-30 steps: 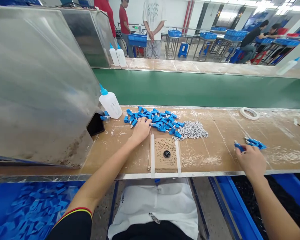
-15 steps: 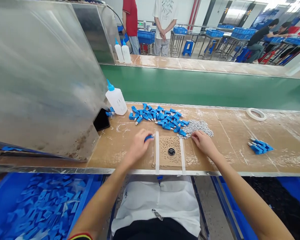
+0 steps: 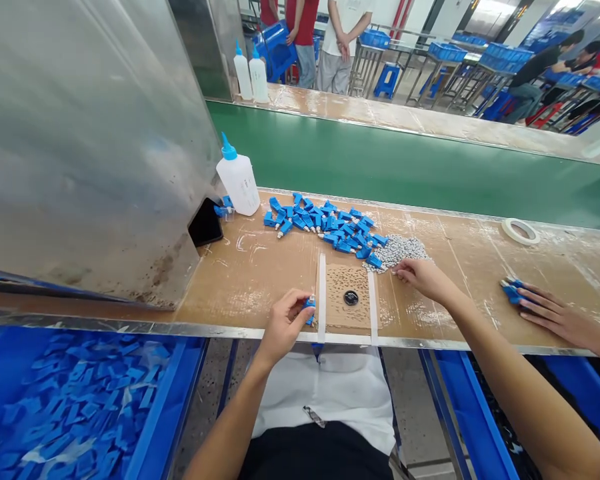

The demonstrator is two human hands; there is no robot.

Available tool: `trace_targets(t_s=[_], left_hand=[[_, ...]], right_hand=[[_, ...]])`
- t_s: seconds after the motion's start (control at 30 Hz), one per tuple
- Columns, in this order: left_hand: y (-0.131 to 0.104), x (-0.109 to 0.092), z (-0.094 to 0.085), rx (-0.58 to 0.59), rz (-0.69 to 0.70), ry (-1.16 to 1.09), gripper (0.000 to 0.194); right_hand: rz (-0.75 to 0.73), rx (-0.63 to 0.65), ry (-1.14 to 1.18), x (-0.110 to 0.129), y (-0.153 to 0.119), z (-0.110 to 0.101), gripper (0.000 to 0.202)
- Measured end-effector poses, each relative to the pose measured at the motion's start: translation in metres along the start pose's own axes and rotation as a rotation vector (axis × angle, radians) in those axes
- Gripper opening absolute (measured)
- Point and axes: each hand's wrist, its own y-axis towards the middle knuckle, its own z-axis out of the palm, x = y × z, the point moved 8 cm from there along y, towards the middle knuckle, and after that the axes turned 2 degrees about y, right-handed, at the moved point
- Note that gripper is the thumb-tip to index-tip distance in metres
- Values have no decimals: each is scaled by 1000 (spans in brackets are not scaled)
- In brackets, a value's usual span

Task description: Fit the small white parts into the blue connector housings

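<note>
My left hand (image 3: pixel 287 323) pinches a small blue plastic piece (image 3: pixel 309 311) with a pale tip, upright just left of a taped cardboard pad (image 3: pixel 347 317). On that pad lies a small round black part (image 3: pixel 351 298). My right hand (image 3: pixel 423 277) is at the near edge of a pile of small grey pieces (image 3: pixel 404 249), thumb and fingertips pressed together. Whatever those fingertips hold is too small to make out. Left of the grey pile, and touching it, spreads a heap of similar blue pieces (image 3: pixel 325 223).
A co-worker's hand (image 3: pixel 550 312) covers a few blue pieces (image 3: pixel 511 291) on the right. A white squeeze bottle (image 3: pixel 240 183) and black phone (image 3: pixel 206 223) stand by the metal housing (image 3: pixel 95 153). A tape roll (image 3: pixel 521 231) lies at right. Beyond runs a green belt (image 3: pixel 380 157).
My left hand has come nearer the table's front edge and turned the blue piece upright. My right hand stays by the grey pile. A co-worker's hand has come onto the right-hand blue pieces.
</note>
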Motion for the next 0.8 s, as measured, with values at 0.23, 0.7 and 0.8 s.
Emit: trace_targets(t_s=[0.23, 0.7, 0.8], left_hand=[[-2, 0, -3, 40, 1, -5, 26], [-4, -6, -1, 53, 28, 67, 23], [-3, -5, -1, 52, 23, 83, 24]], right_hand=[[-92, -85, -168, 6, 1, 2, 17], [-317, -108, -67, 30, -22, 32, 12], [-407, -221, -96, 41, -35, 44, 14]])
